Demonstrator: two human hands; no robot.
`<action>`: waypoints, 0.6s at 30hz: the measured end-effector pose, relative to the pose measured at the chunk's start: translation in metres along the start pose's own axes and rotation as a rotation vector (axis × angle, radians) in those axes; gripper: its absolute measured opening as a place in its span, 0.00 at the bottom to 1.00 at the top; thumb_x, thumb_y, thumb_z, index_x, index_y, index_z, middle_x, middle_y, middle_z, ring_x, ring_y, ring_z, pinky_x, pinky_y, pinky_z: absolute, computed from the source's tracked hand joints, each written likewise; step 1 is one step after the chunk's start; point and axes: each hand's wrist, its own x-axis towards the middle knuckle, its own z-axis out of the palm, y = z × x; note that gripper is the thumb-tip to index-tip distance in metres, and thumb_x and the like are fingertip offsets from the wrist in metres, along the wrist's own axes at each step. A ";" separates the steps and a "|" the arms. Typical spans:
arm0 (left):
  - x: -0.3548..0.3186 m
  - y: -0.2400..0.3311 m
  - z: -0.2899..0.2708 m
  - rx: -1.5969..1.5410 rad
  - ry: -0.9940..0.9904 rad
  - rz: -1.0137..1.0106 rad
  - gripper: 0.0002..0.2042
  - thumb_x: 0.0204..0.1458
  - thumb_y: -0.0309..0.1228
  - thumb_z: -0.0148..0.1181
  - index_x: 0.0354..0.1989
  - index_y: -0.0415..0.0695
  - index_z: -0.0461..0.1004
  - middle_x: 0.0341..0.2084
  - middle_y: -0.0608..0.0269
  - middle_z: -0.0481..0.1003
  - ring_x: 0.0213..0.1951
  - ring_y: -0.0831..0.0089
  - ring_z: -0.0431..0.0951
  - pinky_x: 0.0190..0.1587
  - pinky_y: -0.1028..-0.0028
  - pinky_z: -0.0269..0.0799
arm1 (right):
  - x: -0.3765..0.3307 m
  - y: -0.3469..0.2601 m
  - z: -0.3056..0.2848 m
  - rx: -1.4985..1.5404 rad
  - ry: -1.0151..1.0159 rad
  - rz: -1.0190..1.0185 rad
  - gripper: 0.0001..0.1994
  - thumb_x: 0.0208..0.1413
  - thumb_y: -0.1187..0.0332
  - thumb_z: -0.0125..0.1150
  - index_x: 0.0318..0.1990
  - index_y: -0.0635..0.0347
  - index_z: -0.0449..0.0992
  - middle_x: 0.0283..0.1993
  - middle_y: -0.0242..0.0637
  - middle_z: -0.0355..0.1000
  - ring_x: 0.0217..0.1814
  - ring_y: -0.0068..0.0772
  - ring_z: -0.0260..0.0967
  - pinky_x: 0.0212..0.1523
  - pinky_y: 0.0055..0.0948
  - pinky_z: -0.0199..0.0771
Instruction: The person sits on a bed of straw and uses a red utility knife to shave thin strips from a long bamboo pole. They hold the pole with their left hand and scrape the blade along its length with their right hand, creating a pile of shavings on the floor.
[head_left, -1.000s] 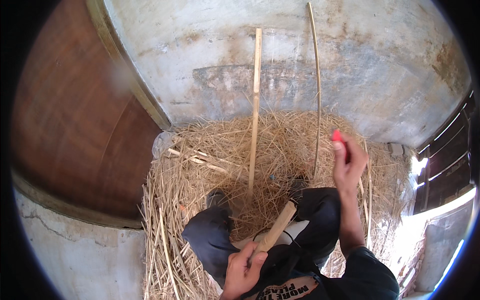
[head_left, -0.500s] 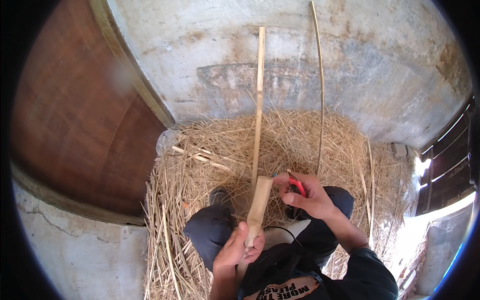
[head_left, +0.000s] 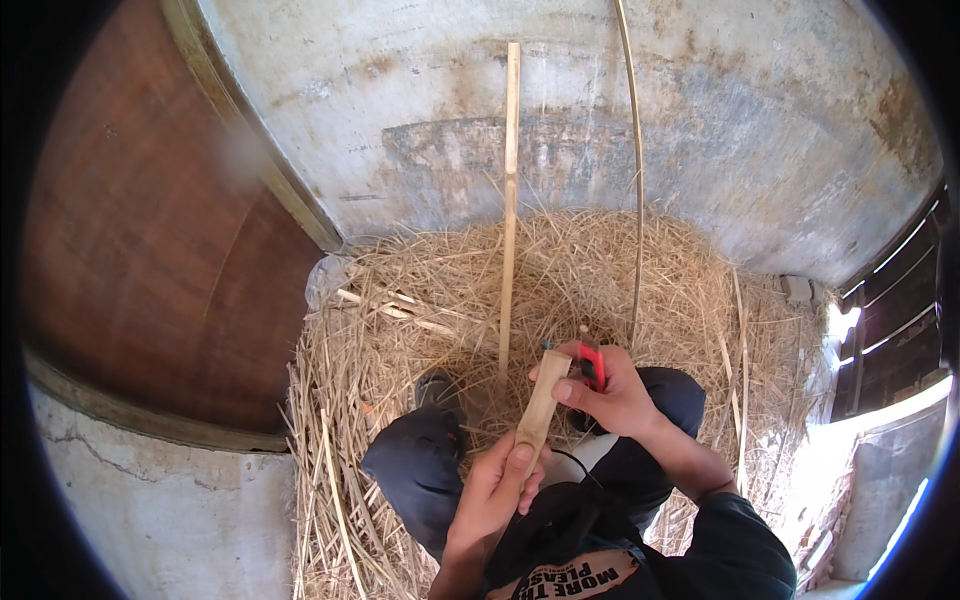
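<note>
My left hand (head_left: 497, 482) is closed round the lower part of a pale, split bamboo piece (head_left: 545, 400), which tilts up and to the right. A node swells on the bamboo just by my thumb. My right hand (head_left: 612, 400) is at the bamboo's upper end, its thumb against or very close to the edge. In that right hand is a small red-and-black hand tool (head_left: 593, 366); my fingers hide part of it, so its exact kind is unclear. Both hands are above my lap, between my bent knees.
Straw and shavings (head_left: 580, 260) cover the floor. A bamboo strip (head_left: 510, 190) and a thinner one (head_left: 638, 160) stand upright against the stained wall (head_left: 740, 130). A brown door panel (head_left: 150, 240) is on the left, dark slats (head_left: 895, 300) on the right.
My left hand has moved slightly up and right, tilting the bamboo's top end to the right, against my right hand. The tool has turned in my right hand.
</note>
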 end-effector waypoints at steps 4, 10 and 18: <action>-0.006 -0.006 0.005 0.076 0.136 0.067 0.14 0.77 0.36 0.48 0.48 0.37 0.77 0.20 0.71 0.69 0.22 0.83 0.67 0.25 0.76 0.64 | -0.006 -0.013 -0.006 -0.328 0.068 -0.249 0.17 0.62 0.65 0.74 0.52 0.67 0.82 0.40 0.40 0.80 0.40 0.27 0.81 0.41 0.26 0.79; -0.009 -0.007 0.009 0.294 0.262 0.205 0.11 0.75 0.31 0.52 0.49 0.37 0.79 0.18 0.67 0.72 0.22 0.82 0.71 0.26 0.76 0.66 | -0.022 -0.011 -0.002 -0.822 0.173 -0.523 0.18 0.54 0.56 0.79 0.44 0.57 0.83 0.31 0.33 0.76 0.24 0.37 0.76 0.24 0.31 0.73; -0.006 -0.004 0.014 0.427 0.330 0.322 0.12 0.76 0.32 0.50 0.45 0.37 0.76 0.20 0.70 0.73 0.21 0.86 0.68 0.24 0.79 0.62 | -0.030 -0.011 0.006 -1.088 0.150 -0.656 0.18 0.51 0.52 0.79 0.44 0.51 0.85 0.25 0.23 0.70 0.21 0.24 0.72 0.22 0.25 0.68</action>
